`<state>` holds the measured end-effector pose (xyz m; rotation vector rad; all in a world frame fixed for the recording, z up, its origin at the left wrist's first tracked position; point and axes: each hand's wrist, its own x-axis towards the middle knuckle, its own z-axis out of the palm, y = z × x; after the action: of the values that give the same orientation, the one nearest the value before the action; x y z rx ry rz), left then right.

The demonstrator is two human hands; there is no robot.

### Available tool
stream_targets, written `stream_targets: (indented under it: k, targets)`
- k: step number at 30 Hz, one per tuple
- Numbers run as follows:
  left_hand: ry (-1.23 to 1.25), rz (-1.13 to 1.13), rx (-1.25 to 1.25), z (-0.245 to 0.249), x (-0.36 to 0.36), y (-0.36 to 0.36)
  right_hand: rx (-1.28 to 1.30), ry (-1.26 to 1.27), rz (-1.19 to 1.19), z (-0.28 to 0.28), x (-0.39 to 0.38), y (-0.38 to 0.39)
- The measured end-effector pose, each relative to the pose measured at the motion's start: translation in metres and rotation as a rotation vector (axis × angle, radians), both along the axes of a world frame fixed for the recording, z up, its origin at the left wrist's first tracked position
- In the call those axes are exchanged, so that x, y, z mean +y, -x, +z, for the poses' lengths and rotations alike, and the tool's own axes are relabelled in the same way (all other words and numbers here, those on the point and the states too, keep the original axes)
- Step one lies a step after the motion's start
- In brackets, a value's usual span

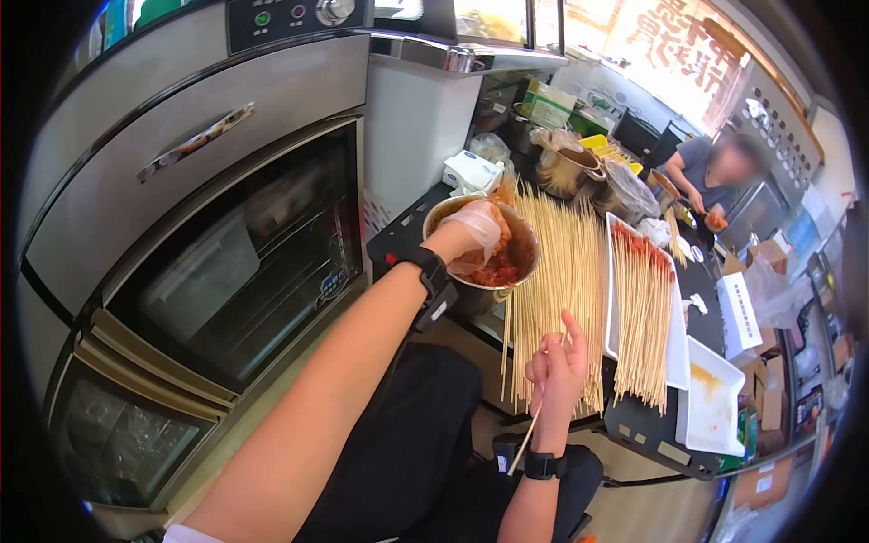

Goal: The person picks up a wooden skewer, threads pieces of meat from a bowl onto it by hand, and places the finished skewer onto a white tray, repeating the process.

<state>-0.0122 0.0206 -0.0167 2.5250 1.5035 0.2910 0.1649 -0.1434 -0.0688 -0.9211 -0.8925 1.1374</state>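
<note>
My left hand [477, 232], in a clear plastic glove, reaches into a metal bowl [525, 271] of red marinated meat pieces and grips some of them. My right hand [557, 362], bare, holds one thin bamboo skewer [529, 430] near the table's front edge, its lower end pointing down toward my lap. A large pile of bare skewers [557, 281] lies fanned out on the black table just right of the bowl. A white tray [681, 357] further right carries skewers loaded with red meat [641, 299].
A big steel oven [208, 226] with glass doors stands at the left. A second white tray [715, 407] with sauce smears sits at the table's right end. Another person [711, 172] works at the far end among pots, boxes and bags.
</note>
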Motion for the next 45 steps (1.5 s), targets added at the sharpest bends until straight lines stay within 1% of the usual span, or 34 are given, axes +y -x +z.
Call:
stream_targets:
  k: [1,2,3,5,6,7,9,10,12,13,15,17,19,20,21,22,23,24,25,26,27,29,30,31,33,34,36,37,39,41,43,45]
  targets:
    - [-0.140,-0.191,0.476,0.010,-0.007,0.001,0.020,0.001,0.030,0.000,0.000,0.001]
    - [0.026,-0.101,0.024,-0.048,0.043,0.007,0.043,-0.001,0.058,0.000,0.000,0.002]
    - [0.026,-0.113,0.043,-0.039,0.037,0.006,0.061,-0.003,0.045,0.002,-0.002,0.002]
    - [-0.054,-0.098,0.350,-0.017,0.012,0.001,0.075,-0.004,0.142,0.008,-0.010,0.002]
    - [0.130,0.108,0.012,-0.014,0.007,0.001,0.090,-0.002,0.132,0.008,-0.013,0.001]
    - [0.134,0.099,0.025,-0.019,0.007,-0.001,0.079,0.010,0.144,0.008,-0.015,0.001]
    - [0.100,0.042,-0.078,-0.026,0.008,-0.005,0.078,0.020,0.147,0.006,-0.018,0.000]
    - [0.041,0.006,0.013,-0.024,0.000,-0.007,0.048,0.071,0.196,0.004,-0.021,-0.001]
    - [0.062,-0.028,0.070,-0.021,0.000,-0.008,0.014,0.144,0.268,-0.005,-0.030,-0.003]
    - [0.079,-0.051,0.116,-0.020,0.001,-0.009,0.019,0.139,0.260,-0.010,-0.034,-0.004]
    - [0.074,-0.034,0.083,-0.022,0.004,-0.011,-0.048,0.133,0.253,-0.016,-0.037,-0.003]
    - [0.077,-0.017,0.055,-0.024,0.006,-0.010,-0.033,0.093,0.245,-0.015,-0.037,-0.001]
    - [0.223,0.051,-0.169,-0.023,0.010,-0.004,-0.042,-0.053,0.211,-0.016,-0.036,0.000]
    - [0.216,0.047,-0.162,-0.035,0.021,0.002,-0.035,-0.060,0.205,-0.013,-0.038,0.001]
    - [0.099,-0.086,-0.314,-0.054,0.037,0.012,0.035,-0.022,0.232,-0.008,-0.041,0.000]
    - [-0.018,-0.220,-0.466,-0.050,0.035,0.013,0.104,0.017,0.259,-0.005,-0.043,0.000]
    - [-0.023,-0.225,-0.464,-0.047,0.032,0.014,0.105,0.010,0.255,-0.006,-0.043,0.000]
    - [-0.083,-0.155,-0.454,-0.045,0.028,0.016,0.020,0.030,0.262,-0.010,-0.043,0.001]
    - [-0.140,-0.083,-0.444,-0.029,0.012,0.014,-0.064,0.051,0.270,-0.011,-0.043,0.002]
    - [-0.193,0.063,-0.313,0.000,-0.016,0.006,-0.100,0.020,0.229,-0.009,-0.045,0.008]
    - [-0.193,0.059,-0.311,0.016,-0.029,0.004,-0.097,0.019,0.225,-0.010,-0.045,0.007]
    - [-0.118,0.021,-0.148,0.032,-0.043,0.005,-0.001,0.091,0.255,-0.013,-0.045,0.006]
    - [-0.114,-0.007,-0.213,0.028,-0.042,0.008,0.002,0.087,0.251,-0.010,-0.045,0.005]
    - [-0.117,-0.012,-0.211,0.024,-0.037,0.010,0.025,0.109,0.268,-0.005,-0.047,0.003]
    - [-0.142,-0.189,-0.254,0.013,-0.026,0.015,0.051,0.133,0.283,0.003,-0.051,0.001]
    - [-0.142,-0.190,-0.253,0.000,-0.015,0.019,0.029,0.148,0.291,0.007,-0.052,0.001]
    - [0.076,-0.335,-0.733,-0.024,0.006,0.025,0.006,0.159,0.299,0.013,-0.054,0.001]
    - [0.074,-0.337,-0.732,-0.020,0.001,0.023,-0.009,0.141,0.282,0.015,-0.055,0.001]
    - [0.832,-0.067,-1.650,-0.009,-0.013,0.017,-0.023,0.123,0.261,0.017,-0.054,0.003]
    - [0.835,-0.071,-1.649,-0.009,-0.015,0.017,-0.059,0.121,0.224,0.018,-0.053,0.003]
    - [0.835,-0.073,-1.648,-0.010,-0.014,0.018,-0.058,0.126,0.236,0.018,-0.052,0.004]
    - [0.668,-0.240,-1.393,-0.013,-0.010,0.020,-0.060,0.129,0.253,0.018,-0.051,0.006]
